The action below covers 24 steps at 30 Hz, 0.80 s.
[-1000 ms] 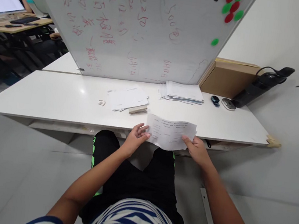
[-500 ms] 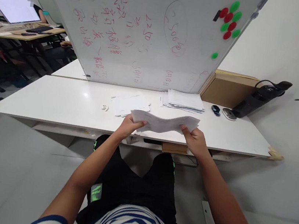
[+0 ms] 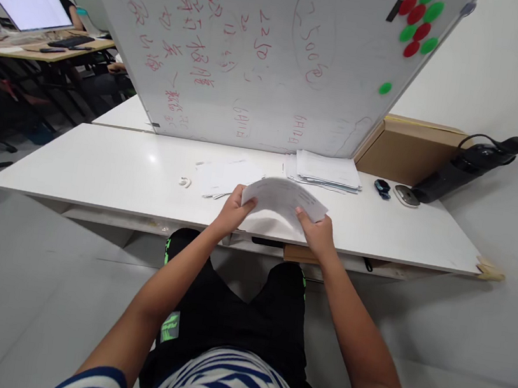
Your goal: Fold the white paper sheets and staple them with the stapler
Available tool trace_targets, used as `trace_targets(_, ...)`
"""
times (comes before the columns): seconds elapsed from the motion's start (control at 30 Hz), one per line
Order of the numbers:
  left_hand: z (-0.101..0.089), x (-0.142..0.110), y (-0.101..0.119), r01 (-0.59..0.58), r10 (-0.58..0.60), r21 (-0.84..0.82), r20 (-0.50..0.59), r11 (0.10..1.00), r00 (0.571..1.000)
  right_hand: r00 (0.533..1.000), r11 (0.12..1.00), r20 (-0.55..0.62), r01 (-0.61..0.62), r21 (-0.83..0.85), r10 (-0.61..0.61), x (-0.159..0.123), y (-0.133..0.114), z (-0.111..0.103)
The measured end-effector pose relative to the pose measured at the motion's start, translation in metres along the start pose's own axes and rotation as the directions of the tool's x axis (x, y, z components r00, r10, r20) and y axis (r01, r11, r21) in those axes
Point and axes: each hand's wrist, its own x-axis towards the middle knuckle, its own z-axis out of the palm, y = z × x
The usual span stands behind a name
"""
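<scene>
A bundle of printed paper sheets (image 3: 280,196) arches upward between my hands, above the desk's front edge. My left hand (image 3: 233,211) pinches its left end, thumb on the near face. At the right end, my right hand (image 3: 317,230) grips it the same way, with the fingers behind the paper. Just beyond my left hand lie loose papers (image 3: 225,175) spread on the white desk (image 3: 113,167). Farther back, toward the right, rests a thicker paper stack (image 3: 327,169). How many sheets I hold cannot be made out.
A whiteboard (image 3: 264,85) with red writing and round magnets stands along the back. On the right are a cardboard box (image 3: 410,150), a black bottle (image 3: 465,168), a mouse (image 3: 406,196) and a watch (image 3: 382,189). A small white curled item (image 3: 184,181) lies left. A person sits behind a monitor (image 3: 26,1).
My hands have come closer together, the right one moving inward. The sheets, wavy and nearly flat before, now bow up in an arch. The view has shifted slightly.
</scene>
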Motion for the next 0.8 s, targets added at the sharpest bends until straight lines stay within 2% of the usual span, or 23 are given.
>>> trace_targets(0.13,-0.001,0.0,-0.01,0.106,-0.104,-0.028,0.043,0.994,0.994,0.995,0.997,0.079,-0.06,-0.04,0.063,-0.002,0.012,0.003)
trace_targets(0.27,0.0,0.0,-0.008,0.079,-0.076,-0.041,0.081,0.996,0.994,0.998,0.999,0.05,-0.046,-0.007,0.046,-0.004,0.012,0.004)
trace_targets(0.43,0.016,-0.003,-0.015,0.17,-0.173,-0.089,-0.024,0.981,0.985,0.996,0.996,0.024,-0.085,0.021,0.084,-0.009,0.017,0.013)
trace_targets(0.53,0.023,-0.005,-0.022,0.116,-0.118,-0.068,-0.036,0.991,0.992,0.998,0.998,0.026,-0.056,-0.001,0.056,-0.012,0.024,0.017)
trace_targets(0.63,0.024,-0.008,-0.023,0.063,-0.064,-0.016,-0.037,0.998,0.997,0.995,0.994,0.013,-0.094,-0.049,0.095,-0.014,0.031,0.015)
trace_targets(0.73,0.02,-0.011,-0.017,0.109,-0.11,-0.012,-0.044,0.994,0.993,0.989,0.985,-0.003,-0.144,-0.091,0.145,-0.018,0.036,0.007)
trace_targets(0.8,0.017,-0.011,-0.011,0.136,-0.136,-0.014,0.006,0.991,0.991,0.993,0.987,-0.013,-0.118,-0.112,0.117,-0.021,0.039,0.0)
